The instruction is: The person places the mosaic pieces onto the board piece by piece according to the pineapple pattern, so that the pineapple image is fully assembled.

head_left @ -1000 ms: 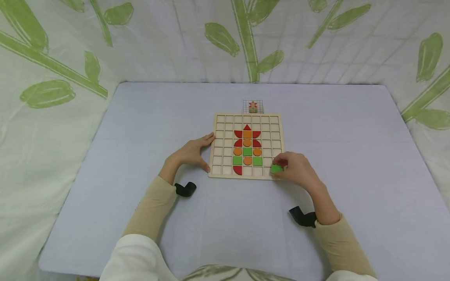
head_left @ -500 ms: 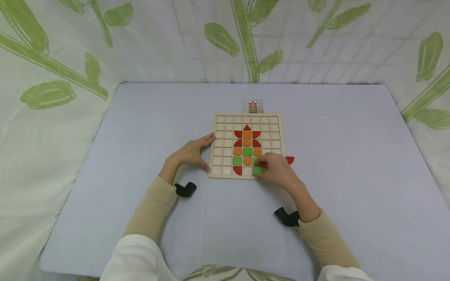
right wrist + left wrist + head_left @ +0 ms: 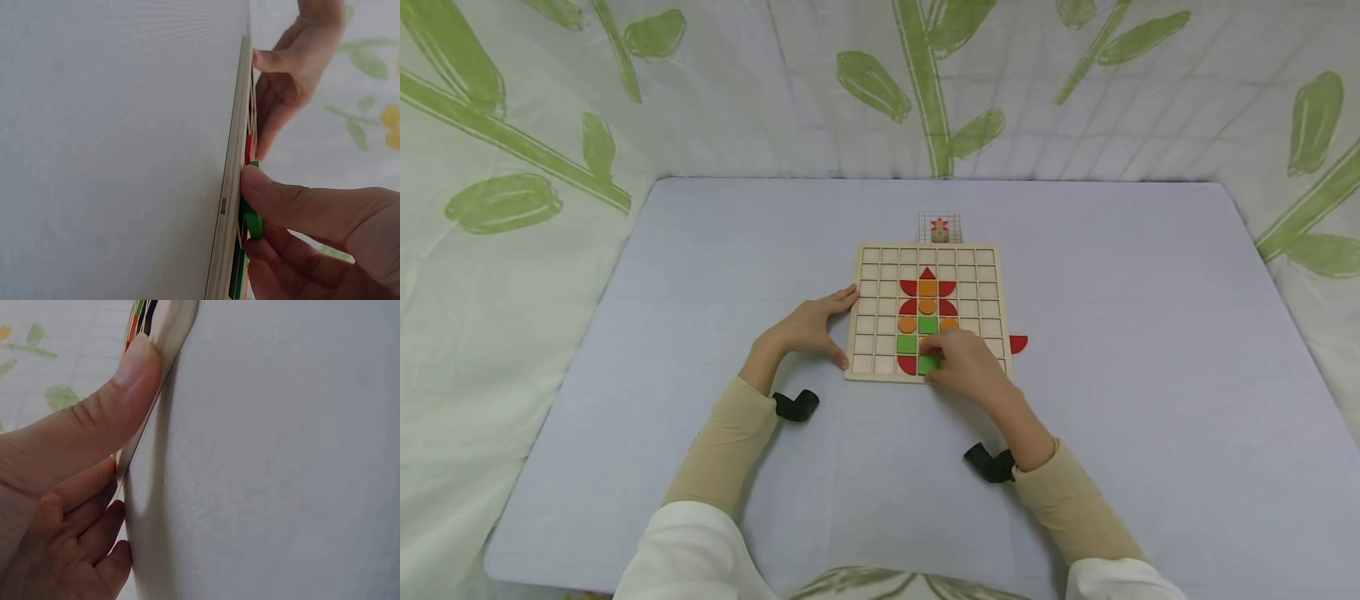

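Observation:
A wooden grid board (image 3: pixel 872 267) lies at the table's middle, carrying a pattern of red, orange and green pieces. My right hand (image 3: pixel 937 360) pinches a green square (image 3: pixel 927 365) over the board's bottom row, just right of a red half-round piece (image 3: pixel 907 363). In the right wrist view the green square (image 3: pixel 253 219) sits tilted at the board's edge (image 3: pixel 228 206) between thumb and fingers. My left hand (image 3: pixel 838 327) rests against the board's left edge, with the thumb (image 3: pixel 134 362) pressing on that edge (image 3: pixel 175 319).
A loose red piece (image 3: pixel 1018 342) lies on the table just right of the board. A small pattern card (image 3: pixel 939 227) sits behind the board. A leaf-print cloth (image 3: pixel 512 125) walls in the pale table (image 3: pixel 1150 375) on three sides.
My right hand carried the green square leftward from the board's lower right corner to the middle of the bottom row, uncovering the loose red piece. The left hand stayed put.

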{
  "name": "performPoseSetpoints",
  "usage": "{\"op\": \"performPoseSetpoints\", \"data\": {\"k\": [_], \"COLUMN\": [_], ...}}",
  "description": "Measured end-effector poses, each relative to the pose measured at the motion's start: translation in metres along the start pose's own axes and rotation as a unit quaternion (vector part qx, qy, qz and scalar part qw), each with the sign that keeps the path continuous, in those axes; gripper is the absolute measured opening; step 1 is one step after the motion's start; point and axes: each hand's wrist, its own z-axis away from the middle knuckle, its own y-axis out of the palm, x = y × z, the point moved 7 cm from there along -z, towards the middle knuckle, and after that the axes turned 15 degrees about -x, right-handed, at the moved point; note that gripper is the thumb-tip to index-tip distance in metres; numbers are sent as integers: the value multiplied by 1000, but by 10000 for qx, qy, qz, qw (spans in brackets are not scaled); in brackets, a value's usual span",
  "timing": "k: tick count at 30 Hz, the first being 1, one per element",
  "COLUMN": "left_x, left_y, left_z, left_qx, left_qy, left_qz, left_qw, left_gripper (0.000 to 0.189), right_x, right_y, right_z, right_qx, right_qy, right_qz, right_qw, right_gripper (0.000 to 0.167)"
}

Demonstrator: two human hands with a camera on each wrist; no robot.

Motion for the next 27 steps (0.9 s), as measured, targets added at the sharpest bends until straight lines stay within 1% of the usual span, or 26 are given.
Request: {"op": "performPoseSetpoints", "data": {"k": [7, 11, 14, 27], "left_x": [-1, -1, 0, -1], "left_y": [0, 0, 1, 0], "left_z": [1, 1, 0, 1], "left_qx": [24, 18, 14, -4], "left_qy": [-63, -78, -87, -51], "left_qz": [16, 6, 12, 34], "left_qw": [10000, 10000, 10000, 10000], "left_gripper": [112, 112, 112, 112], "right_x": [-1, -1, 0, 2], "right_y": [1, 0, 0, 2], "right_z": [0, -1, -1, -1], "right_qx": [47, 2, -30, 17], "right_qy": [17, -68, -168, -313], "right_qz": [-81, -133, -98, 42], "right_qw": [10000, 9999, 9998, 9995], "right_gripper": [28, 22, 17, 13]}}
